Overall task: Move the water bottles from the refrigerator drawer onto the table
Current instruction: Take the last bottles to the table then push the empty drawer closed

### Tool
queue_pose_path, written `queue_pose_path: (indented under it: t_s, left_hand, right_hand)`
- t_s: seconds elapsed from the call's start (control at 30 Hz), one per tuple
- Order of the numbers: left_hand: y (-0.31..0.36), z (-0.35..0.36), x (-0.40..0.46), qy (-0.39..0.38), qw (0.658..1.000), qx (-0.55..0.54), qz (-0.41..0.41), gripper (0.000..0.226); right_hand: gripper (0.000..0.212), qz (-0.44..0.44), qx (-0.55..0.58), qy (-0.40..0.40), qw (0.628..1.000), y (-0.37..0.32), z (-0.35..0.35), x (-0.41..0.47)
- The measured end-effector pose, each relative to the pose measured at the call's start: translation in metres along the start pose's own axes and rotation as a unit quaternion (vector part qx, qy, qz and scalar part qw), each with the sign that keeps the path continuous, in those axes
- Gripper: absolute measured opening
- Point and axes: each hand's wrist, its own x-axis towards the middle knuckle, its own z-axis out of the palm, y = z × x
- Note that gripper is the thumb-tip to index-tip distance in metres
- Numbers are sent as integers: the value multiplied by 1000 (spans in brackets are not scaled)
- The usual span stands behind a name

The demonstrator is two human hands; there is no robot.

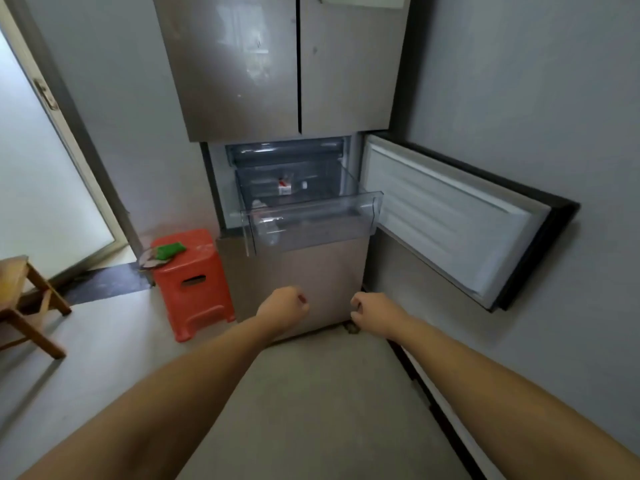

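The refrigerator (pixel 277 64) stands ahead with its middle door (pixel 450 216) swung open to the right. A clear plastic drawer (pixel 311 220) is pulled out of it. One clear water bottle (pixel 266 225) lies at the drawer's left end, and another with a red label (pixel 284 187) stands farther back. My left hand (pixel 285 306) and my right hand (pixel 372 311) are stretched out below the drawer, in front of the lower fridge panel. Both have curled fingers and hold nothing.
A red plastic stool (pixel 194 282) with a green object (pixel 170 250) on top stands left of the fridge. A wooden table (pixel 20 299) shows at the far left edge. A grey wall runs along the right, and a glass door (pixel 34 168) is at left.
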Motion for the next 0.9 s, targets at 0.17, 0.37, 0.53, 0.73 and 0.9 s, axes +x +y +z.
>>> queue_pose_path:
  t_s: [0.17, 0.37, 0.53, 0.73, 0.9]
  left_hand:
    - [20, -21, 86, 40, 999, -20, -11, 25]
    - [16, -48, 166, 57, 998, -27, -10, 22]
    - [-4, -87, 241, 81, 996, -33, -4, 20]
    - [-22, -128, 328, 80, 996, -44, -25, 20]
    - [-42, -125, 377, 31, 996, -28, -84, 21]
  right_hand:
    - [35, -32, -2, 12, 999, 18, -55, 91]
    - [31, -81, 27, 19, 996, 5, -79, 182]
    - [29, -110, 54, 78, 989, -29, -101, 262]
    - [26, -111, 83, 144, 980, -58, -137, 345]
    - [25, -91, 76, 107, 987, -55, -139, 398]
